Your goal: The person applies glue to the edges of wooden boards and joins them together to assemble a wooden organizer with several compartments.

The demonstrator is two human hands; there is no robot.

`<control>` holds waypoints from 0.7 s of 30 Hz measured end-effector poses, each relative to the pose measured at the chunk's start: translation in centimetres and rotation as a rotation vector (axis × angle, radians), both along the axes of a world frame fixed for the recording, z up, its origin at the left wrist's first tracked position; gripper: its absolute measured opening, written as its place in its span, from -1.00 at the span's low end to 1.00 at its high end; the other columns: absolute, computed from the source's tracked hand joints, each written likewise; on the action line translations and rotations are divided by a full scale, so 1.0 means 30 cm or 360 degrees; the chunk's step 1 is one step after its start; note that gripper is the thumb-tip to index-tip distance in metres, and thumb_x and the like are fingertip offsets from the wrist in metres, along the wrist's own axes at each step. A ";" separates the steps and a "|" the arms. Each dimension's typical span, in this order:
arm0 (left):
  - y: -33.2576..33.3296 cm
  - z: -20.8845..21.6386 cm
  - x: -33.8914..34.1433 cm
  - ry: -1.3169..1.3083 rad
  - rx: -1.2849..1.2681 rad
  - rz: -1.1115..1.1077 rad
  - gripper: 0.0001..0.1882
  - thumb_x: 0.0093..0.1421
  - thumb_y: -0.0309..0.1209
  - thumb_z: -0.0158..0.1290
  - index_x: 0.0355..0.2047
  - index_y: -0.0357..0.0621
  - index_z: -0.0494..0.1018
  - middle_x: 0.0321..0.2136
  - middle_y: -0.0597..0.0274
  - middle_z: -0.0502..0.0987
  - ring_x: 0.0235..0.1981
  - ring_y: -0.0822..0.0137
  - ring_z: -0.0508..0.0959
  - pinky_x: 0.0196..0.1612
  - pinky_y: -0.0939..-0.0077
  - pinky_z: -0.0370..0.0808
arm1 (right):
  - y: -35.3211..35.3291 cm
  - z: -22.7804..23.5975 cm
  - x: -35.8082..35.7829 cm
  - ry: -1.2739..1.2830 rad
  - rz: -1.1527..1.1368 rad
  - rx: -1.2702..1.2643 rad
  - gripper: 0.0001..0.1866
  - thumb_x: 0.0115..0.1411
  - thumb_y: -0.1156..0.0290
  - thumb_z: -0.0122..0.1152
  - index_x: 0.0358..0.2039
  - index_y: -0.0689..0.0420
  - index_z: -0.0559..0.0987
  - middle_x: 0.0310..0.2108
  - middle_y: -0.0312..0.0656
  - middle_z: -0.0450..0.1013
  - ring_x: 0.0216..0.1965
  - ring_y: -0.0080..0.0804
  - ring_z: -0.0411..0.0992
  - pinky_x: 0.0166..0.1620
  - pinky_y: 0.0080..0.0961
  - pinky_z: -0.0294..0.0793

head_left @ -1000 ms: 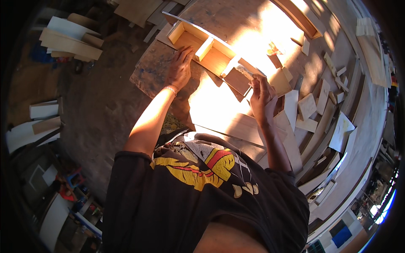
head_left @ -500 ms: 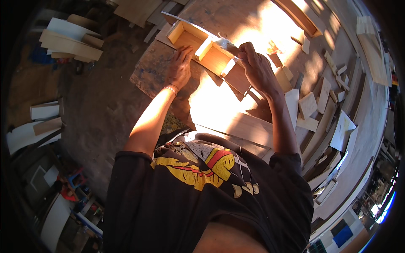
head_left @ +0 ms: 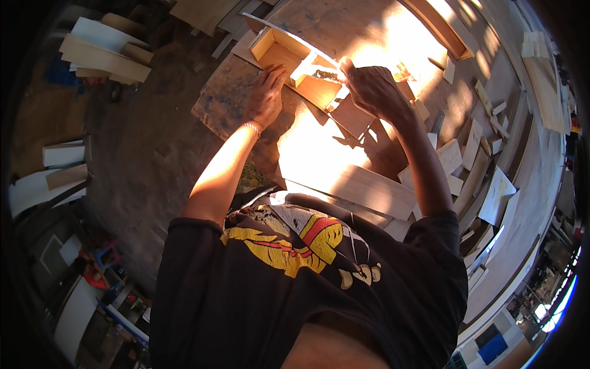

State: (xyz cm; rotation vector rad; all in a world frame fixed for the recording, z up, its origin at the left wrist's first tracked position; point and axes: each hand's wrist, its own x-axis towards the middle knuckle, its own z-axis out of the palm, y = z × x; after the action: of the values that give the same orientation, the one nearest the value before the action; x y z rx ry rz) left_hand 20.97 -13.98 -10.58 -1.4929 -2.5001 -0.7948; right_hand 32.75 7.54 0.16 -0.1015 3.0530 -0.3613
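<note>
An open wooden box [head_left: 284,56] with divided compartments lies tilted on the workbench [head_left: 224,92]. My left hand [head_left: 267,92] grips its near side, fingers bent over the edge. Above the box's right compartment, my right hand [head_left: 372,89] is closed on a crumpled, shiny whitish thing [head_left: 326,74] that looks like a small plastic bag. Its far end reaches toward the divider [head_left: 303,69]. Strong sunlight washes out part of this area. Under the box's right end a flat brown board [head_left: 352,117] shows.
Wood offcuts [head_left: 452,157] lie scattered to the right, beside long boards [head_left: 375,190] near my body. A long wooden piece [head_left: 439,27] stands at the far right of the bench. Stacked panels [head_left: 107,49] sit at the far left.
My right hand has turned and shifted slightly, and the whitish thing has dropped lower into the right compartment. My left hand stays on the box; the whole view has shifted a little.
</note>
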 end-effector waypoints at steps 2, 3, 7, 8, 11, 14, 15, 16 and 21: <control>-0.001 -0.003 -0.001 -0.0006 -0.0004 0.0000 -0.59 0.01 -0.66 -0.13 -0.06 -0.25 0.35 0.00 0.19 0.32 0.10 0.18 0.25 0.15 0.38 0.24 | -0.002 -0.008 0.005 0.0016 0.0006 -0.0034 -0.75 0.12 0.49 0.01 -0.22 0.27 0.23 -0.66 -0.02 0.40 -0.57 0.00 0.40 -0.52 -0.23 0.33; -0.001 -0.005 -0.002 -0.0004 -0.0003 -0.0002 -0.59 0.02 -0.66 -0.13 -0.06 -0.25 0.34 0.00 0.18 0.32 0.10 0.18 0.25 0.15 0.37 0.24 | -0.002 -0.011 0.007 0.0023 0.0008 -0.0051 -0.75 0.13 0.49 0.01 -0.22 0.28 0.24 -0.67 -0.02 0.39 -0.57 0.00 0.39 -0.51 -0.23 0.33; 0.001 -0.008 -0.002 -0.0027 0.0027 0.0000 -0.59 0.03 -0.66 -0.14 -0.06 -0.26 0.34 0.00 0.17 0.31 0.11 0.17 0.25 0.15 0.37 0.24 | -0.004 -0.011 0.009 0.0079 -0.0040 -0.0270 -0.77 0.14 0.45 0.02 -0.24 0.25 0.26 -0.63 0.02 0.40 -0.55 0.02 0.39 -0.48 -0.22 0.32; 0.002 -0.006 -0.001 -0.0021 0.0025 0.0003 -0.59 0.03 -0.66 -0.14 -0.06 -0.26 0.34 0.00 0.18 0.31 0.11 0.18 0.25 0.15 0.37 0.24 | -0.005 -0.013 0.013 0.0105 -0.0078 -0.0376 -0.77 0.15 0.42 0.02 -0.24 0.23 0.26 -0.62 0.02 0.40 -0.54 0.03 0.39 -0.47 -0.22 0.32; 0.005 -0.001 0.002 -0.0010 0.0015 0.0008 -0.59 0.03 -0.67 -0.14 -0.06 -0.25 0.34 0.00 0.18 0.31 0.11 0.18 0.24 0.16 0.36 0.24 | -0.003 -0.039 0.024 0.0251 -0.0118 -0.0675 -0.79 0.19 0.35 -0.02 -0.26 0.19 0.27 -0.61 0.01 0.38 -0.56 -0.01 0.37 -0.45 -0.27 0.32; 0.002 -0.003 0.001 -0.0018 0.0006 0.0006 -0.59 0.03 -0.67 -0.14 -0.06 -0.26 0.34 0.01 0.18 0.31 0.11 0.17 0.24 0.16 0.36 0.23 | -0.002 0.019 0.040 -0.0087 -0.0338 -0.1045 -0.81 0.24 0.31 -0.10 -0.28 0.17 0.27 -0.59 -0.01 0.39 -0.53 -0.05 0.37 -0.42 -0.23 0.27; 0.001 -0.003 0.001 -0.0022 0.0011 0.0004 -0.59 0.02 -0.67 -0.14 -0.06 -0.26 0.34 0.01 0.18 0.31 0.11 0.17 0.24 0.16 0.36 0.23 | -0.011 0.050 0.050 -0.0289 -0.0445 -0.1177 -0.81 0.25 0.30 -0.13 -0.29 0.17 0.27 -0.58 -0.02 0.39 -0.51 -0.07 0.38 -0.41 -0.20 0.25; -0.001 -0.004 0.001 -0.0026 0.0015 0.0003 -0.59 0.02 -0.67 -0.14 -0.06 -0.26 0.34 0.01 0.17 0.31 0.11 0.17 0.24 0.16 0.35 0.23 | -0.013 0.051 0.066 -0.0191 -0.0510 -0.1176 -0.81 0.25 0.29 -0.13 -0.29 0.16 0.27 -0.60 -0.03 0.37 -0.52 -0.07 0.37 -0.42 -0.21 0.26; -0.003 -0.012 -0.001 -0.0031 0.0030 0.0006 -0.58 0.01 -0.69 -0.15 -0.06 -0.25 0.34 0.00 0.17 0.31 0.11 0.16 0.24 0.16 0.35 0.22 | -0.029 0.050 0.169 0.0041 -0.0775 -0.0942 -0.81 0.26 0.28 -0.11 -0.26 0.13 0.29 -0.68 -0.08 0.33 -0.59 -0.10 0.36 -0.47 -0.26 0.25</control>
State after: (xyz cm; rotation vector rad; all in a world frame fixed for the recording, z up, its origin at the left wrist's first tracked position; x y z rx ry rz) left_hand 20.94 -14.08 -10.95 -1.4813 -2.5014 -0.8335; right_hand 37.82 6.66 1.67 0.6172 2.8450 -1.2807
